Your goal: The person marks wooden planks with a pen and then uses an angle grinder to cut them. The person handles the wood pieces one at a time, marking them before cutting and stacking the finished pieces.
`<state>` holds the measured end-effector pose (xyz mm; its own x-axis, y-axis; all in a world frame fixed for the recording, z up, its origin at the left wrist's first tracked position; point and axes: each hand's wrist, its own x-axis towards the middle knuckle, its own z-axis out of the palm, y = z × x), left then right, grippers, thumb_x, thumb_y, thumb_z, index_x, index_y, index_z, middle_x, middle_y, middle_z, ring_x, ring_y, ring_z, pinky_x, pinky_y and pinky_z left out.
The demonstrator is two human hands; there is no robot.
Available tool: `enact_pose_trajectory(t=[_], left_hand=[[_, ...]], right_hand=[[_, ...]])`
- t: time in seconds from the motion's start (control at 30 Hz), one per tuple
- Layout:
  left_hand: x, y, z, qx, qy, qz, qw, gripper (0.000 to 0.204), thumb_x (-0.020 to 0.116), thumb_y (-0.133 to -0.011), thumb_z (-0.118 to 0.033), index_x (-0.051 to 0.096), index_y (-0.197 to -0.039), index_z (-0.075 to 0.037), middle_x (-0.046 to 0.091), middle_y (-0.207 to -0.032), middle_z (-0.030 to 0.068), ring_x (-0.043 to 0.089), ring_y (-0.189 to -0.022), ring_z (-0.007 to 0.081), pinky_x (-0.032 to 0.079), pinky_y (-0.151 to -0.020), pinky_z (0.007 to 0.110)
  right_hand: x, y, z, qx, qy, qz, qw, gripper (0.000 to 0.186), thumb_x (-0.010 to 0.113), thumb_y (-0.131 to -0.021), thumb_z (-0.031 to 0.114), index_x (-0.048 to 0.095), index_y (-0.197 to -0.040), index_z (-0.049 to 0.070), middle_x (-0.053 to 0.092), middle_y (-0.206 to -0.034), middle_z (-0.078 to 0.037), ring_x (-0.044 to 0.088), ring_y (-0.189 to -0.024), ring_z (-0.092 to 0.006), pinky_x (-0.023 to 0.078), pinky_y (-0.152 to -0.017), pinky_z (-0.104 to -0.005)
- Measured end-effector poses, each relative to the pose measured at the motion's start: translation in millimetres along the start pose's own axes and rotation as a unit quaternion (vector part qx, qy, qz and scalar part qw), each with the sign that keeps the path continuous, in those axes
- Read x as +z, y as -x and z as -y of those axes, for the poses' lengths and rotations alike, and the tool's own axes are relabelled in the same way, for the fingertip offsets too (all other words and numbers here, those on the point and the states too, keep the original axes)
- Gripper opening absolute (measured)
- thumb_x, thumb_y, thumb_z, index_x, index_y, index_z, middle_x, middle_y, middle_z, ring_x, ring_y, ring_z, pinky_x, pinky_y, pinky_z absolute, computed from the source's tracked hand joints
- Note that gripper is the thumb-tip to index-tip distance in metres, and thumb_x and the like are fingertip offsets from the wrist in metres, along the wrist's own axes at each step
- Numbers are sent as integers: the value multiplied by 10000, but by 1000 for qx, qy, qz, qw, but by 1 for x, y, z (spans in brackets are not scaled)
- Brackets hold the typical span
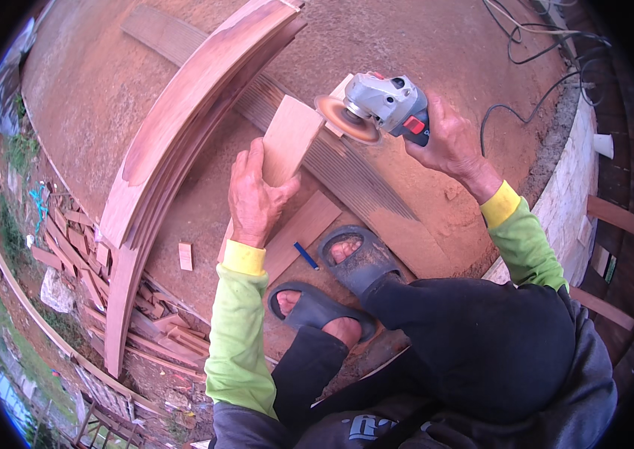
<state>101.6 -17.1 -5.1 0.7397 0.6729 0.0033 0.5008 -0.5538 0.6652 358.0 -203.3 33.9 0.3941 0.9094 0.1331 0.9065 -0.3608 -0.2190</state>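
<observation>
In my left hand (250, 196) is a short flat wooden board (291, 138), gripped by its near end and tilted up. My right hand (448, 142) is wrapped round the body of a grey and black angle grinder (386, 102) with a red switch. The grinder's round, brownish disc (346, 120) sits right by the far right corner of the board; whether they touch I cannot tell. Part of another pale wood piece (338, 91) shows behind the disc. Below, a grooved plank (362, 176) lies on the dusty ground, partly hidden by the held board.
A stack of long curved boards (175, 127) stands to the left. Wood offcuts (81, 251) lie heaped at the far left. A blue pencil (306, 256) and a small block (185, 256) are near my sandals (362, 258). A black cable (523, 120) trails at the right.
</observation>
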Motion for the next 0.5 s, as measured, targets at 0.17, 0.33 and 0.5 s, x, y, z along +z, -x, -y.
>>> enact_pose_trajectory(t=[0.17, 0.33, 0.5], left_hand=[[-1, 1, 1, -7, 6, 3, 1000, 736, 802, -635, -186, 520, -1269, 62, 570, -1018, 197, 599, -927, 334, 493, -824, 386], [0, 2, 6, 2, 34, -7, 999, 726, 798, -633, -172, 526, -1266, 59, 575, -1031, 195, 599, -932, 325, 491, -828, 376], [-3, 0, 3, -8, 19, 18, 1000, 716, 785, -640, -168, 527, -1272, 51, 585, -1025, 192, 604, -937, 320, 491, -841, 372]], right_hand=[[2, 0, -1, 7, 0, 9, 1000, 716, 761, -652, 180, 411, -1239, -34, 622, -889, -227, 662, -755, -398, 562, -641, -455], [2, -1, 0, 4, -3, 7, 1000, 702, 758, -658, 180, 412, -1231, -32, 622, -885, -228, 661, -755, -398, 561, -649, -458], [2, 0, -2, 1, -1, 5, 1000, 693, 759, -660, 178, 416, -1225, -29, 621, -878, -225, 662, -754, -393, 560, -649, -451]])
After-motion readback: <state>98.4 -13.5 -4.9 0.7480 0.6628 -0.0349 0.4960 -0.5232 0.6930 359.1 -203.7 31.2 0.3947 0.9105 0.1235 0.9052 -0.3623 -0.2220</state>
